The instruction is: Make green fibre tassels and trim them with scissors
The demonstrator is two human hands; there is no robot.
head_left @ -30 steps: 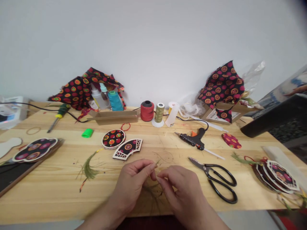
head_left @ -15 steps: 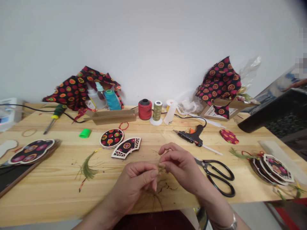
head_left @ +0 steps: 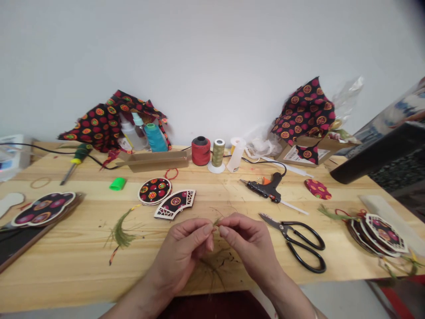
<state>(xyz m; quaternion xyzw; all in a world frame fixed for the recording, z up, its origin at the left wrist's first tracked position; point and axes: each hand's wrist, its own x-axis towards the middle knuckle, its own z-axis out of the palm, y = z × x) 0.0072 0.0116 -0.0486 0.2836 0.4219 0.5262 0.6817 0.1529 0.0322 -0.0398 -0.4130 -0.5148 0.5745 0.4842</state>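
My left hand (head_left: 186, 249) and my right hand (head_left: 247, 243) meet fingertip to fingertip above the near edge of the wooden table (head_left: 66, 266). Both pinch a small bundle of olive-green threads (head_left: 217, 221), whose loose strands (head_left: 212, 270) hang down below the hands. A finished green tassel (head_left: 120, 232) lies on the table to the left. Black scissors (head_left: 299, 243) lie just right of my right hand. A fan-shaped ornament (head_left: 175, 204) and a round ornament (head_left: 155, 191) lie beyond the hands.
A black glue gun (head_left: 266, 189) and its cord sit behind the scissors. Thread spools (head_left: 201, 151) stand by the wall with bottles, patterned fabric (head_left: 102, 122) and a cardboard box (head_left: 299, 153). Stacks of ornaments lie at the far left (head_left: 43, 208) and far right (head_left: 378, 232).
My right hand rose away from the left, drawing the thread upward, then came back down so both hands' fingertips pinch the thread bundle together again.
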